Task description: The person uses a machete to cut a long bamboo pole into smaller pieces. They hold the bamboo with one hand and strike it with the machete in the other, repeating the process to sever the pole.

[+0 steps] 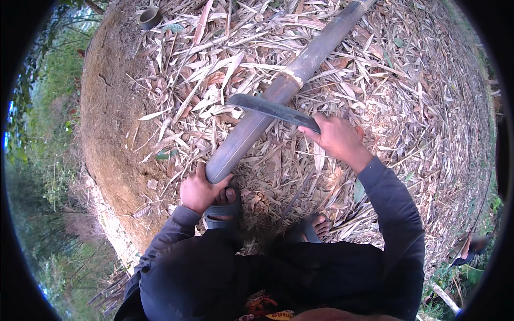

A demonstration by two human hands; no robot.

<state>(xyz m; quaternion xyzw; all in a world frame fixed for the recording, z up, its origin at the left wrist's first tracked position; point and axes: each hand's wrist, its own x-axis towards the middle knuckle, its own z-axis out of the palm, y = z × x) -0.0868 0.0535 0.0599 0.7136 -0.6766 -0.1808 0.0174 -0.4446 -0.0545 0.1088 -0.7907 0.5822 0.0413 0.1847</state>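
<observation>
A thick grey-brown bamboo pole (243, 136) slants from near my feet up to the far right, with a pale ring at a node partway along. My left hand (201, 190) is closed around its near end. In my right hand (337, 138) is a machete (273, 109), gripped by a handle that my fingers mostly cover. Its dark, broad blade points left and crosses over the pole just on the near side of the node. Whether the blade touches the bamboo I cannot tell.
Dry bamboo leaves and husks (396, 101) cover the ground. At the left, bare brown soil (107, 123) drops off toward green growth. A short hollow bamboo piece (149, 18) lies far left. My sandalled feet (222, 211) are beside the pole's near end. Another person (471, 249) is partly visible at the right rim.
</observation>
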